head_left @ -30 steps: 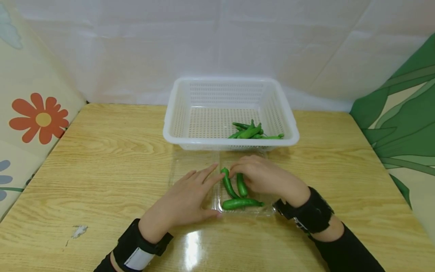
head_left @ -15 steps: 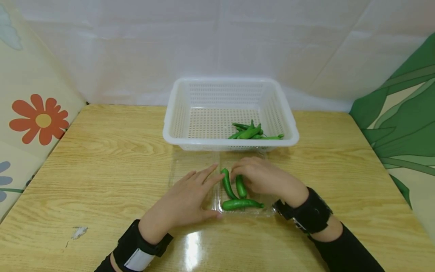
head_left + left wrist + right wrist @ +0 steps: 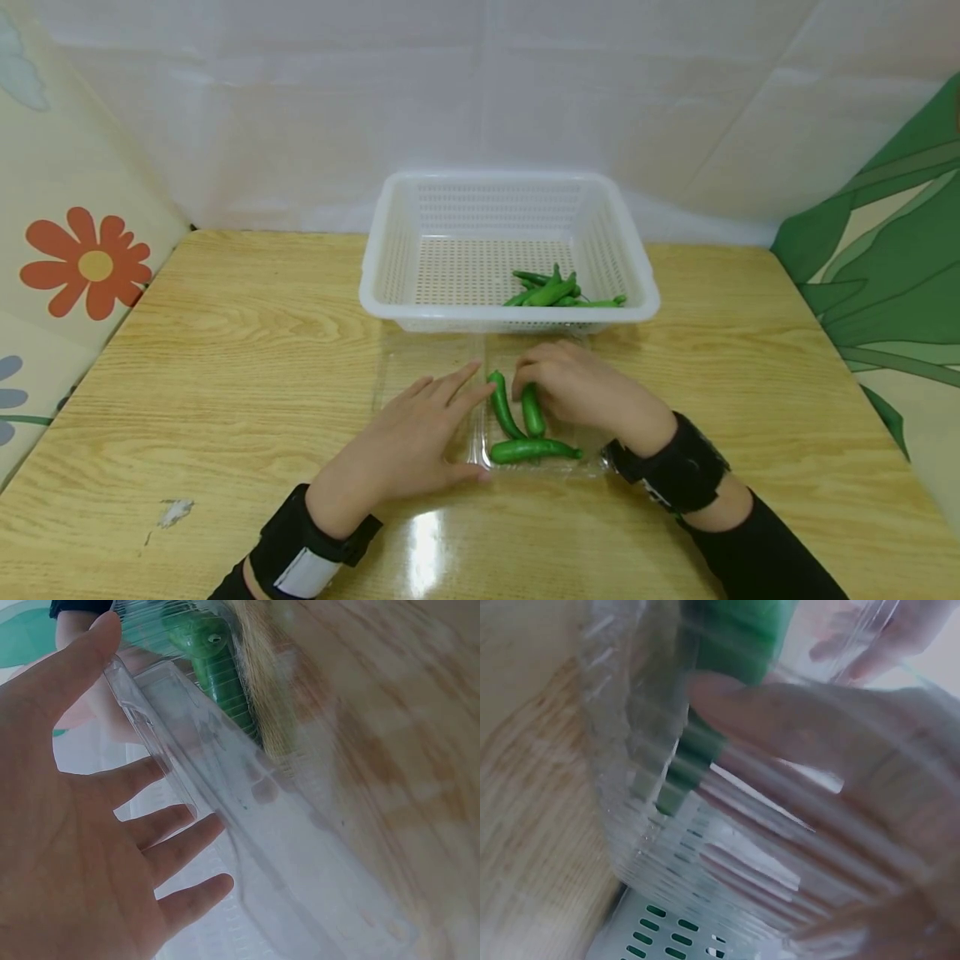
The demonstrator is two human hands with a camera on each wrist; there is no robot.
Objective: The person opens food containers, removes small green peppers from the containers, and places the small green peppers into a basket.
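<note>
A clear plastic clamshell container (image 3: 393, 371) lies open on the table, its lid half to the left. Two green peppers rest in the right half: a curved pepper (image 3: 502, 408) and a crosswise pepper (image 3: 531, 451) along the near side. My right hand (image 3: 585, 387) pinches a third green pepper (image 3: 532, 412) between them and the hand; thumb and fingers meet it in the right wrist view, seen through the plastic. My left hand (image 3: 412, 442) spreads its straight fingers over the lid side, fingertips touching the container's edge (image 3: 180, 765) in the left wrist view.
Behind the container stands a white perforated basket (image 3: 510, 314) with several green peppers (image 3: 553, 292) at its right front. A wood-grain table (image 3: 247, 333) extends on both sides, with a white cloth (image 3: 300, 125) behind it.
My right hand has shifted very slightly while keeping hold of the pepper, whose near end stays almost in place. The left hand and the other peppers have barely moved.
</note>
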